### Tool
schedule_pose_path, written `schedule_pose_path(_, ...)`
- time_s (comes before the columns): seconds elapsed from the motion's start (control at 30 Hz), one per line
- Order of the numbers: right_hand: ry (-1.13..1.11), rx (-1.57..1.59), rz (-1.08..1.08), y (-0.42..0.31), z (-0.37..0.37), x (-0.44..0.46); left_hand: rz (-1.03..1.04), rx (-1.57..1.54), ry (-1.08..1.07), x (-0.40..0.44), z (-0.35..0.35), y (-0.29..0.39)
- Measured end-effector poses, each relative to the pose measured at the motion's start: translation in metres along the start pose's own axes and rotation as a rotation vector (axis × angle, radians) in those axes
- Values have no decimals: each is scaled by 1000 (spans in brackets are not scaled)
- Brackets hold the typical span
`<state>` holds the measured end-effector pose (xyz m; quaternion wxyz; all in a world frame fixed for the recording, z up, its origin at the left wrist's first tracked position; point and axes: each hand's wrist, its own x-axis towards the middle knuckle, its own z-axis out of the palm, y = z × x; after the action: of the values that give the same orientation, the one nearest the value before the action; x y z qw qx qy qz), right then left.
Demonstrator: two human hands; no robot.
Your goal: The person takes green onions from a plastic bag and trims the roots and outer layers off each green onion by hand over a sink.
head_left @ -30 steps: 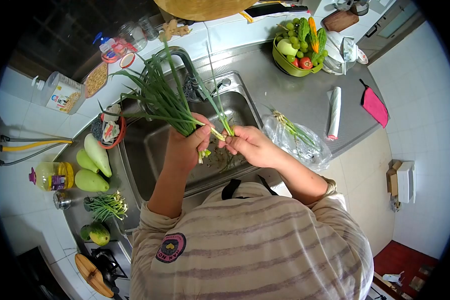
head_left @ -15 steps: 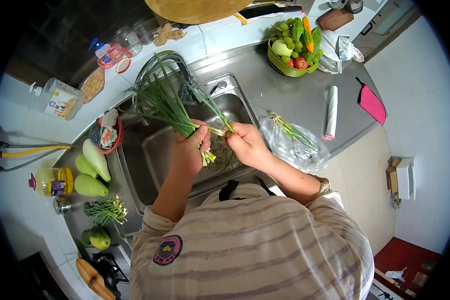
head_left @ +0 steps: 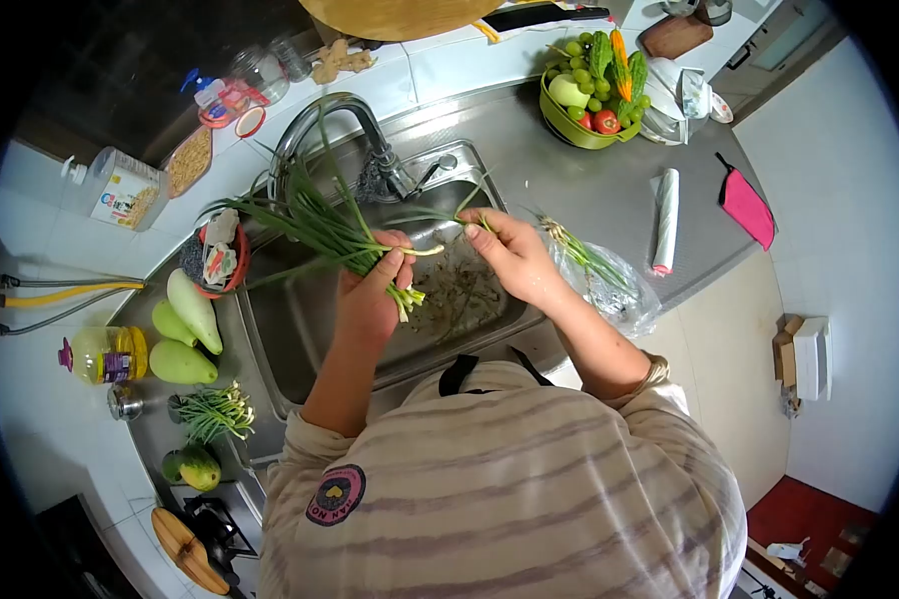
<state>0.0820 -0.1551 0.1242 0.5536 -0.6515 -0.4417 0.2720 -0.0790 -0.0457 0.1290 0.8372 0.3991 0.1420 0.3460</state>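
Observation:
Over the steel sink [head_left: 300, 349], my left hand [head_left: 375, 290] is closed round a bunch of green onions [head_left: 320, 228], leaves up and to the left, pale root ends sticking out below. One stalk's white end points right from the thumb. My right hand [head_left: 509, 255] pinches a thin green leaf [head_left: 435, 213] to the right of the bunch, apart from my left hand. Peeled scraps and roots [head_left: 459, 290] lie in the sink. Beside my right hand, more green onions [head_left: 589, 260] rest on a clear plastic bag [head_left: 624, 304].
A faucet [head_left: 375, 140] arches behind the sink. At the left are pale gourds [head_left: 185, 361], an oil bottle [head_left: 108, 355], small green onions [head_left: 215, 411] and a red basket [head_left: 232, 265]. Toward the right are a green basket of produce [head_left: 581, 135], a plastic roll [head_left: 666, 222] and a pink pouch [head_left: 746, 208].
My right hand has moved away from the stalk ends in my left hand, up and to the right, with a green leaf. The long upright leaves it held now lie lower.

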Motion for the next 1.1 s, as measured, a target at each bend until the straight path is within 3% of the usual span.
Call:
schedule_pose_path(0.07, -149, 275, 116, -9, 4, -7, 8, 31, -26, 1, 4, 4)
schedule_pose_path(0.1, -146, 277, 117, -10, 10, -9, 17, 62, -60, 1, 5, 5)
schedule_pose_path(0.17, -169, 237, -82, -14, 18, -12, 17, 57, -73, 1, 5, 3)
schedule_pose_path(0.2, -240, 115, 46, -18, 9, -11, 20, 50, -83, 2, 4, 1)
schedule_pose_path(0.33, -242, 194, -23, -16, 7, -13, 25, 62, 28, 5, 1, 6)
schedule_pose_path(0.4, -297, 214, -4, -26, 4, -16, -139, 133, 50, 3, 6, 11)
schedule_pose_path(0.53, -347, 294, 56, -29, 7, -17, -258, 342, 37, 9, 17, 14)
schedule_pose_path(0.73, -370, 345, 125, -29, 6, -16, -275, -33, 60, 10, 15, 9)
schedule_pose_path(0.87, -466, 318, 211, -27, 6, -14, -267, 90, 97, 10, 17, 15)
schedule_pose_path(0.93, -154, 410, 29, -24, 17, -16, -223, 241, 6, 10, 15, 15)
schedule_pose_path(0.97, -152, 410, 30, -23, 16, -14, -225, 240, 5, 10, 18, 16)
schedule_pose_path(1.03, -36, 78, -238, -22, 13, -9, -194, 265, 74, 8, 26, 17)
schedule_pose_path(1.1, 38, 168, -186, -22, 14, -10, -161, 239, 80, 8, 25, 14)
